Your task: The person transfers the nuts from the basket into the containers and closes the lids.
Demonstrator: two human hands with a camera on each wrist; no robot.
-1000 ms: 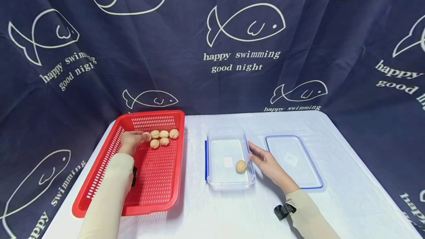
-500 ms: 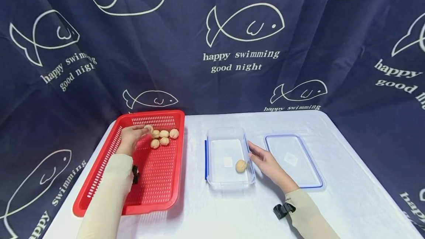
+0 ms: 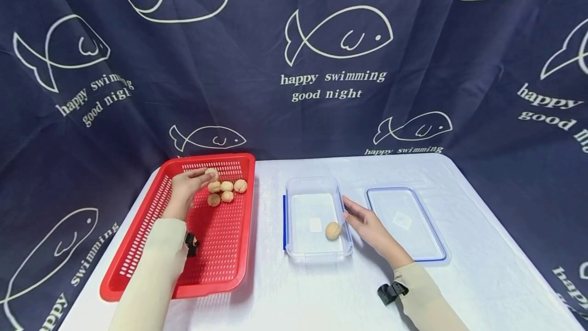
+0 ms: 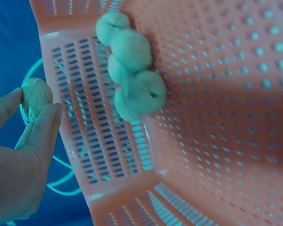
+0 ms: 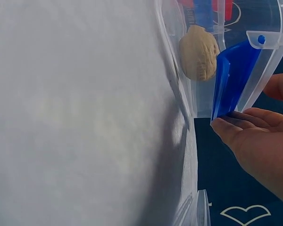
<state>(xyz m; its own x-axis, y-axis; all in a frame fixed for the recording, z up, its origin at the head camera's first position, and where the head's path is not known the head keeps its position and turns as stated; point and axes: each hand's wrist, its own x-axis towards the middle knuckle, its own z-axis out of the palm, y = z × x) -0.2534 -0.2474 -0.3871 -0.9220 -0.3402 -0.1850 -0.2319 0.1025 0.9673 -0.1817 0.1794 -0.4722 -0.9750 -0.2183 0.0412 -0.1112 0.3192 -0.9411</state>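
Note:
My left hand (image 3: 185, 188) pinches a walnut (image 3: 212, 173) between thumb and fingertips, above the back part of the red basket (image 3: 243, 264). In the left wrist view, that walnut (image 4: 36, 100) sits clear of the basket wall. Several more walnuts (image 3: 227, 186) lie grouped in the basket, just right of the hand. A clear plastic container (image 3: 303, 257) with blue latches stands at the table's middle, one walnut (image 3: 333, 231) inside. My right hand (image 3: 371, 226) rests against its right side, fingers fairly straight; in the right wrist view, fingertips touch the blue latch (image 5: 236, 77).
A clear lid (image 3: 404, 198) with a blue seal lies flat to the right of the container, partly behind the right hand. White cloth covers the table (image 3: 285, 295). A dark blue curtain (image 3: 257, 106) with fish drawings hangs behind it.
The left hand has lifted a walnut from the group and moved it slightly up and to the right. The right hand and the container have stayed in place.

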